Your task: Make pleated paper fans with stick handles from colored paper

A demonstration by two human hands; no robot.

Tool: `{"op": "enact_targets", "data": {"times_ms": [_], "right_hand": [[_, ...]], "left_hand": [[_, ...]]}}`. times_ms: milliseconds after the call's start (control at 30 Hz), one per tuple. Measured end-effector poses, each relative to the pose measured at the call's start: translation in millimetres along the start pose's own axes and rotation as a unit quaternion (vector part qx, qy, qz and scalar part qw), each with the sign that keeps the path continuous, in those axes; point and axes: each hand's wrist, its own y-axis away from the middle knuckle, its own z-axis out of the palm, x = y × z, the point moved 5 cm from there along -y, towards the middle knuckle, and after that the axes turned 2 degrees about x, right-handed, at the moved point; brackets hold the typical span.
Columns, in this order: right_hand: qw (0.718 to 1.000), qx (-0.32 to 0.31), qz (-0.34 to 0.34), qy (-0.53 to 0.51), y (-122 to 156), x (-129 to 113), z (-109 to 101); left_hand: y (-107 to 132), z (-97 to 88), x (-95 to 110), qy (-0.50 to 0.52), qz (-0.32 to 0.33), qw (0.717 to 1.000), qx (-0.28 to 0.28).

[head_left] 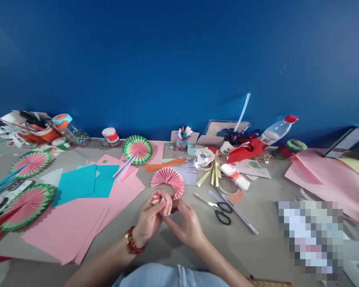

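Note:
In front of my body, my left hand (155,213) is closed, with a bit of something pink and whitish (156,198) showing between its fingers; most of it is hidden. My right hand (188,223) meets it from the right, thumb and fingers pinched together at the left hand's fingertips. What the right fingers hold, if anything, I cannot make out. Just beyond both hands is a pink pleated paper fan (169,178), curved into an arch. Its near right end reaches the right fingers, but whether they grip it I cannot tell.
Scissors (217,206) and a silver pen-like stick (241,215) lie to the right. Pink paper sheets (68,227) and blue sheets (86,181) spread leftward. A finished round fan (137,149), a white ribbon roll (204,158) and a tilted bottle (277,131) stand near the blue wall.

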Motion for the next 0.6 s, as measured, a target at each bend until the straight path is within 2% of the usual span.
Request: {"op": "enact_targets", "data": {"times_ms": [167, 300, 433, 533, 600], "right_hand": [[0.999, 0.018, -0.030, -0.009, 2.1, -0.3, 2.2], [1.000, 0.021, 0.006, -0.003, 2.2, 5.9, 0.9], [1.000, 0.025, 0.003, -0.018, 1.0, 4.1, -13.6], [0.999, 0.020, -0.001, -0.032, 1.7, 2.1, -28.9], [0.999, 0.009, 0.016, -0.045, 2.6, 3.7, -37.7]], "left_hand": [[1.0, 4.5, -2.2, 0.043, -0.020, 0.999, 0.021], [4.4, 5.5, -9.2, 0.040, -0.037, 0.998, 0.037], [4.4, 4.2, -1.9, -0.040, -0.013, 0.999, -0.006], [1.9, 0.2, 10.6, -0.126, 0.024, 0.990, -0.056], [-0.4, -4.0, 15.1, -0.167, 0.034, 0.983, -0.070]]}}
